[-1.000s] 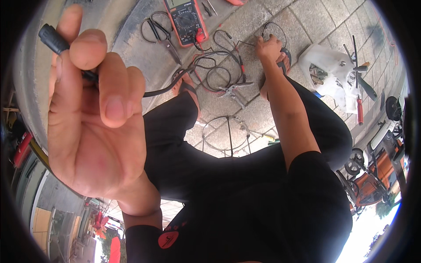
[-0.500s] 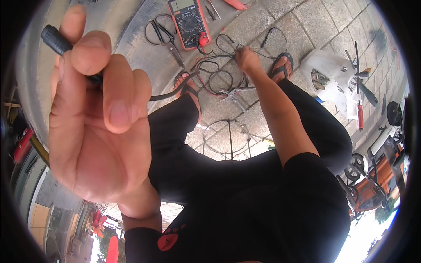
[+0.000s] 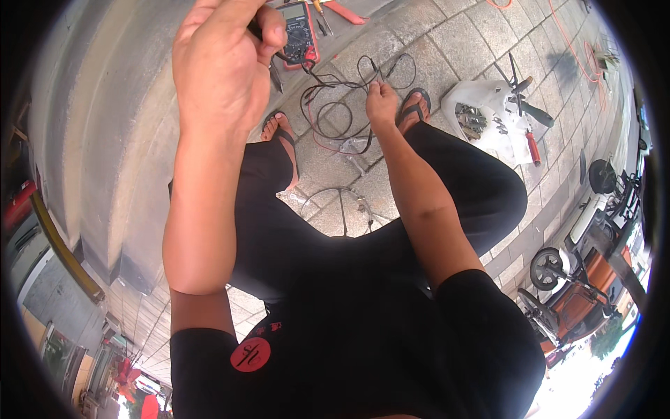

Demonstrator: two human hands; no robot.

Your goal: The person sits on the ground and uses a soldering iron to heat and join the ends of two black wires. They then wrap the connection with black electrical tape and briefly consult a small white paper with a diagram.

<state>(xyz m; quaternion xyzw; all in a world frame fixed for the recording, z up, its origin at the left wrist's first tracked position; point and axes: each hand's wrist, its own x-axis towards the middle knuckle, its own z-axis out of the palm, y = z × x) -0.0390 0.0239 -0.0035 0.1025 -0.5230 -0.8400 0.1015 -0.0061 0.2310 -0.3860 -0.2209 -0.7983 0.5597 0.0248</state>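
High at the upper left, my left hand point(image 3: 227, 66) is closed on a black cable with a plug end. Only dark bits of the cable show between its fingers, and the plug itself is mostly hidden. My right hand point(image 3: 381, 106), reaching down between my feet, pinches part of the looped black cables point(image 3: 335, 119) on the paving. Its fingertips cover the exact spot. Just behind my left fingers lies a red-edged multimeter point(image 3: 298, 35) with a red plug and leads at its lower end. Scissors point(image 3: 276, 77) are partly covered by that hand.
Beyond the multimeter lie a screwdriver point(image 3: 319, 10) and a red-handled tool point(image 3: 345, 12). To the right, a white plastic sack point(image 3: 481, 91) holds tools, with a red-handled screwdriver point(image 3: 533, 148) beside it. A wire ring point(image 3: 342, 202) lies near my knees. Parked motorbikes point(image 3: 579, 272) stand at far right.
My left hand has moved away from close up, outward and to the right, and turned, hiding the plug. The right hand stays low at the cables. The whole view has shifted slightly.
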